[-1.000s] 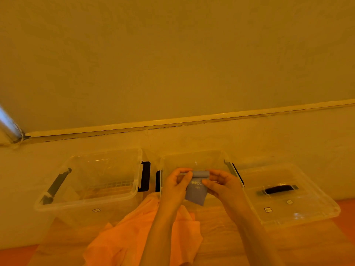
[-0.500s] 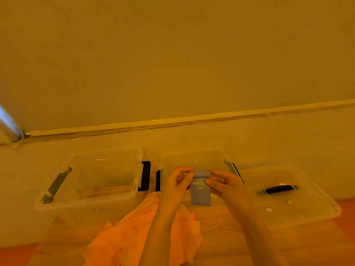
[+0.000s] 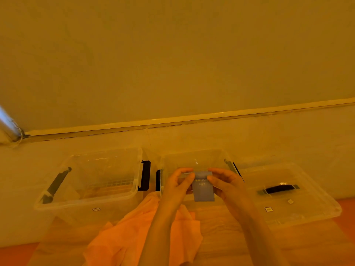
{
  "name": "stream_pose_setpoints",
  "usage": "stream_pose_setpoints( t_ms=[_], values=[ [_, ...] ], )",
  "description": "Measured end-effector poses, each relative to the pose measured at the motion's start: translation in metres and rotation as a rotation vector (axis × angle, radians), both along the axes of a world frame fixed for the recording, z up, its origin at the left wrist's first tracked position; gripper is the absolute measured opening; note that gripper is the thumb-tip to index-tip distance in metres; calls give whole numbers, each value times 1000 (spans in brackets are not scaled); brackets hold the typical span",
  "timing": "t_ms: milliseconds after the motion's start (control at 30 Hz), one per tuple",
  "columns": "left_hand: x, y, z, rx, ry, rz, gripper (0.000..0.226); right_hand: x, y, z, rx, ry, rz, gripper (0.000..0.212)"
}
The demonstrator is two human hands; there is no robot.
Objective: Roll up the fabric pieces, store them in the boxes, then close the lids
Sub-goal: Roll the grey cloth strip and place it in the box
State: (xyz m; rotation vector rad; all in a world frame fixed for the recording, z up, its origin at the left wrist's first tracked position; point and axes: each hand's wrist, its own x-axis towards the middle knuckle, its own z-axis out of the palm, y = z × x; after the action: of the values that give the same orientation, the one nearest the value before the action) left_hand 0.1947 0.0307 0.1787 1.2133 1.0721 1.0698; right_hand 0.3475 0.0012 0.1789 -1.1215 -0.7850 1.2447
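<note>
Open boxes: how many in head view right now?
2. The left box stands open at table left; the middle box is open behind the hands, which hold a blue fabric strip. A lid lies at right; whether a box sits beneath it is unclear.

Plain wall (image 3: 172, 54) behind; metal pole (image 3: 6, 121) far left; wooden table (image 3: 221, 227) below.

Left hand (image 3: 177, 186): raised, fingers curled, thumb pinching the held strip's top edge.
Right hand (image 3: 225, 184): raised opposite, pinching likewise.
</note>
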Motion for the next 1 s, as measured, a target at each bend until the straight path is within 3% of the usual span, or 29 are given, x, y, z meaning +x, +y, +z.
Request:
stream_pose_setpoints(
  t_ms=[300, 467, 667, 833, 1000],
  values=[
    [-2, 0, -2, 27, 17, -37, 14, -5, -4, 5, -53, 17, -18, 5],
    [1, -1, -2, -22, 34, 1, 6, -1, -5, 5, -37, 39, -15, 12],
    [0, 0, -3, 12, 17, -32, 16, 0, -4, 3, -67, 108, 23, 27],
    [-3, 1, -6, 48, 53, -52, 22, -2, -5, 5, -106, 116, -3, 11],
    [-1, 0, -2, 53, 10, -8, 12, -1, -3, 3, -96, 145, -13, 18]
  ],
)
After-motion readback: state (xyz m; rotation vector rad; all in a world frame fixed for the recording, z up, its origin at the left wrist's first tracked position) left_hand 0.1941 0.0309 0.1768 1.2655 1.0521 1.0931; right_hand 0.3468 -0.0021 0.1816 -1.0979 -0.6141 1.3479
